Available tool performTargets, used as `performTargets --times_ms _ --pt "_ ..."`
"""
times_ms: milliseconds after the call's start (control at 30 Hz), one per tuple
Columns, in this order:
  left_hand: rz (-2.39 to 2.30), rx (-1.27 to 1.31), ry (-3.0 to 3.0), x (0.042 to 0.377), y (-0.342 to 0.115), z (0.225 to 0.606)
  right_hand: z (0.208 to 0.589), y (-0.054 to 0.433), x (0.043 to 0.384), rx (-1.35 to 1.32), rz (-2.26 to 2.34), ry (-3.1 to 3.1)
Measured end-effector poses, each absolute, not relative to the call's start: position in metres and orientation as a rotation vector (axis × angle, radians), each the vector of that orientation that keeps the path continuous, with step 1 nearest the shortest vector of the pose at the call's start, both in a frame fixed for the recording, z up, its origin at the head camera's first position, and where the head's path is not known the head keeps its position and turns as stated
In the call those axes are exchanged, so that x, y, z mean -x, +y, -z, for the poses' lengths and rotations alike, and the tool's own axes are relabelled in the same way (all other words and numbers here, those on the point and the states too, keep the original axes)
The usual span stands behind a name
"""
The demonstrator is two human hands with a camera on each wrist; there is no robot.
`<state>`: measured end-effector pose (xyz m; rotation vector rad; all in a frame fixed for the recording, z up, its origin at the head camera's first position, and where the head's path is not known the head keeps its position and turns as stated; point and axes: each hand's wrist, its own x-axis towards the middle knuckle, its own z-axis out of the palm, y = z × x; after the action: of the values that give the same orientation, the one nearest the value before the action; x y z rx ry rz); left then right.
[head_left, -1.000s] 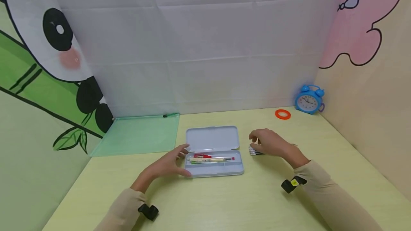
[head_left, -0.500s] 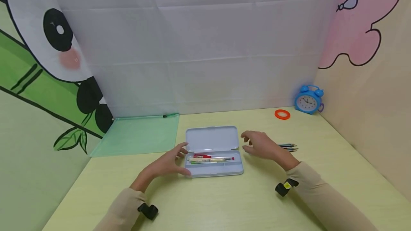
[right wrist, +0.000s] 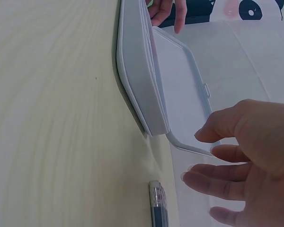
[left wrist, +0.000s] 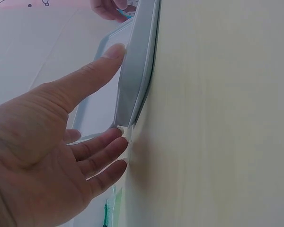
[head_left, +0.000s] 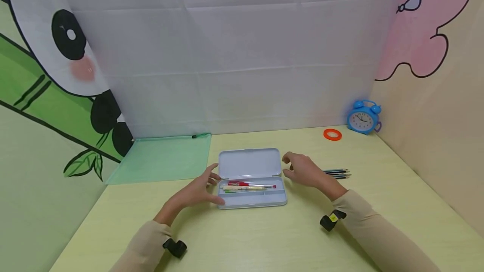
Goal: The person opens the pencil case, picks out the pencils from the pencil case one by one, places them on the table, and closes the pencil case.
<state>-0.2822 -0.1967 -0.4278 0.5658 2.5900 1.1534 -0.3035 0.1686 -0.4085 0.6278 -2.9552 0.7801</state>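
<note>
An open white pencil case [head_left: 253,205] lies on the table, its lid [head_left: 250,163] folded back. Several pens [head_left: 242,186], with red, cream and green among them, lie in its tray. My left hand [head_left: 199,189] is at the case's left end with fingers spread; in the left wrist view the thumb [left wrist: 92,78] lies against the case wall. My right hand [head_left: 304,171] hovers beside the lid's right side, fingers loosely bent and holding nothing. A bundle of dark pencils [head_left: 336,173] lies behind the right wrist, partly hidden by it; the right wrist view shows the pencils' ends [right wrist: 158,201].
A green translucent folder [head_left: 166,158] lies at the back left, a dark tip [head_left: 196,136] on its far edge. An orange tape ring [head_left: 332,134] and a blue alarm clock [head_left: 364,117] are at the back right. A white sheet [head_left: 242,53] hangs behind the table.
My right hand has moved left from above the pencils towards the case lid, uncovering most of the pencils. My left hand stays at the case's left end.
</note>
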Motion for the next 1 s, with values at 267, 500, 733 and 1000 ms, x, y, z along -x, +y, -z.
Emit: performTargets --times_ms 267,500,733,1000 --pt "-1.146 -0.565 2.582 0.2834 -0.1942 0.4297 0.4104 0.1616 0.3054 -0.632 -0.898 -2.944" --pt "-1.115 -0.569 2.610 0.2828 -0.1927 0.4318 0.4135 0.1605 0.3061 -0.655 -0.982 -2.911" --pt "-1.206 -0.560 2.562 0.2798 -0.1914 0.4293 0.4106 0.1621 0.3072 -0.633 -1.094 -2.883" --pt "-1.196 -0.557 2.562 0.2782 -0.1899 0.4287 0.4107 0.1622 0.3079 -0.601 -1.193 -2.910"
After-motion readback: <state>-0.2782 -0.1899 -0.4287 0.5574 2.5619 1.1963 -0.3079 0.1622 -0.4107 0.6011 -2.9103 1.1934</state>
